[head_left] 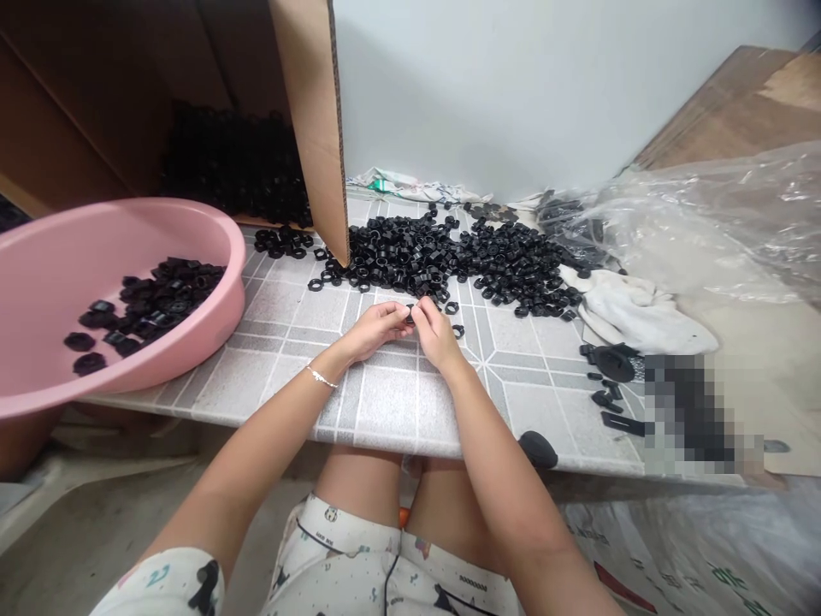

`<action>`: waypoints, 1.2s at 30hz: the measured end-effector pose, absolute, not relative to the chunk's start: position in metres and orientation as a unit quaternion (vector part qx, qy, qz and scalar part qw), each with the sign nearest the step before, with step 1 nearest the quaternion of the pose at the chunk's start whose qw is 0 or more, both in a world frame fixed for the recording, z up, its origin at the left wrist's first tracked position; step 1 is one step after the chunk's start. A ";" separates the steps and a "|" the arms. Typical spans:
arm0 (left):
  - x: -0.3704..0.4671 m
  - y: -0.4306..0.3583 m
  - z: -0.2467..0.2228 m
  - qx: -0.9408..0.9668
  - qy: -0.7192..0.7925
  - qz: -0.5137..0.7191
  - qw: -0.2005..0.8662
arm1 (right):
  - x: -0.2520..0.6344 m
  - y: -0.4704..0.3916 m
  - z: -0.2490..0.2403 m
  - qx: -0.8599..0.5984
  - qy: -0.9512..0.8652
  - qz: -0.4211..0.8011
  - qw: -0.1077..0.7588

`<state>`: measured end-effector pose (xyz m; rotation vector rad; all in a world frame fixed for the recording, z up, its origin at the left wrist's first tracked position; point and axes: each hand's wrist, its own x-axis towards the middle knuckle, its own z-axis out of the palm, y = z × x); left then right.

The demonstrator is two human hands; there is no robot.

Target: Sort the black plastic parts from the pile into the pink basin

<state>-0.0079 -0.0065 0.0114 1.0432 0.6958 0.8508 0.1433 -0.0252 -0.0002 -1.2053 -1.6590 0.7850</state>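
Both hands meet over the grey tiled-pattern tabletop [391, 393], just in front of a heap of black plastic rings and nuts [410, 257]. Between the fingertips is a small black plastic part [410, 315], mostly hidden, so its exact kind does not show. My left hand [376, 330] pinches it from the left, below a silver bracelet on the wrist. From the right, my right hand [434, 330] pinches the same part with thumb and forefinger. A few loose black rings [457, 331] lie close to the right hand.
A pink basin [224, 316] with black parts stands at the left. Behind it, an open cardboard box [314, 111] holds a dark pile. At the right lie a white cloth glove [641, 312], clear plastic sheeting [718, 205] and a black oval piece [537, 449] at the table's front edge.
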 end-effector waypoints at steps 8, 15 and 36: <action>0.000 -0.008 -0.002 0.628 0.371 0.475 0.492 | 0.133 -0.020 -0.009 -0.471 -0.589 0.412 0.511; 0.003 -0.007 0.003 0.643 0.366 0.507 0.442 | 0.136 -0.013 -0.005 -0.423 -0.470 0.554 0.541; -0.117 0.008 0.065 0.260 0.256 0.828 0.425 | 0.180 -0.007 -0.010 -0.466 -0.424 0.472 0.617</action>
